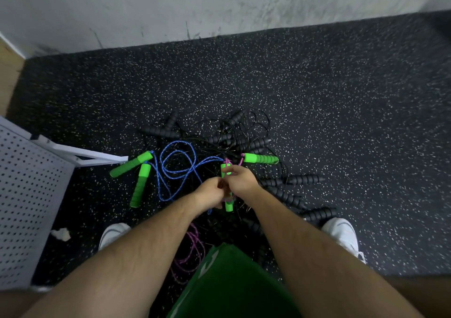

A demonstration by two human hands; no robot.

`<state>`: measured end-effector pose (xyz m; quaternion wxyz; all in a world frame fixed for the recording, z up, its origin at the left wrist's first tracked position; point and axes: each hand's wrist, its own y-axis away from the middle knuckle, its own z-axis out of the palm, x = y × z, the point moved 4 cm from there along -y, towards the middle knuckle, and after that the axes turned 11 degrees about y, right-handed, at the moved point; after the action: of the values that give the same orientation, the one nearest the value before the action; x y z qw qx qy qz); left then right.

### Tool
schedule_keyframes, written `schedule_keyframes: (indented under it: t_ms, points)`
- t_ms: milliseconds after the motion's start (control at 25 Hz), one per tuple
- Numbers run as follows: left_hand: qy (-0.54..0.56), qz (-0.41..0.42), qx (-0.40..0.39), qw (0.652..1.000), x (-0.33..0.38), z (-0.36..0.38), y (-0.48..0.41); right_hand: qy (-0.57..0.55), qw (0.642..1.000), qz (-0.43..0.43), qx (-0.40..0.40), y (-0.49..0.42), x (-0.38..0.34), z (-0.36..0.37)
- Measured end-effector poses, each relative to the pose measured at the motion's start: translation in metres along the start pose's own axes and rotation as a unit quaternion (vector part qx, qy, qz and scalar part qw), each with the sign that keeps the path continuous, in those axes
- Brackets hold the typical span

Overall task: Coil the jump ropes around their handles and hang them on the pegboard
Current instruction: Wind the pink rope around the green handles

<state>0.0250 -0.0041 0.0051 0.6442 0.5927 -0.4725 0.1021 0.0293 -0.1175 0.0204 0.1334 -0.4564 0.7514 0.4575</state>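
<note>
My right hand is curled round the upper part of a green handle, thumb and fingers pinching near its top, and my left hand is closed on the same handle at its middle. How my left fingertips lie there is hidden between the two hands. A few turns of the pink jump rope cross the handle low down, and the rest of it hangs slack towards the floor in front of my green shirt. Its second green handle lies on the speckled rubber floor just beyond my right hand. To the left of my hands the blue jump rope lies in loose loops, its two green handles close together near the pegboard's foot. A tangle of black jump ropes spreads behind and to the right of my hands. The white pegboard stands at the left edge, with a crumpled scrap of paper on the floor beside it.
</note>
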Motion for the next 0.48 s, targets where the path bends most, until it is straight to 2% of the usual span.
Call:
schedule_keyframes:
  t_ms: [120,160,280,480]
  points:
    - [-0.121,0.071,0.01,0.99,0.027,-0.02,0.025,0.097,0.99,-0.099,-0.038,0.025,-0.034,-0.022]
    - [-0.13,0.082,0.01,0.988,0.037,-0.028,0.031,0.119,0.984,-0.122,-0.051,0.033,-0.045,-0.03]
    - [-0.105,0.119,0.051,0.986,0.065,-0.046,0.056,0.118,0.98,-0.148,-0.063,0.057,-0.072,-0.053]
    - [0.023,0.154,0.086,0.984,0.094,-0.045,0.09,0.113,0.978,-0.174,-0.013,0.089,-0.112,-0.091]
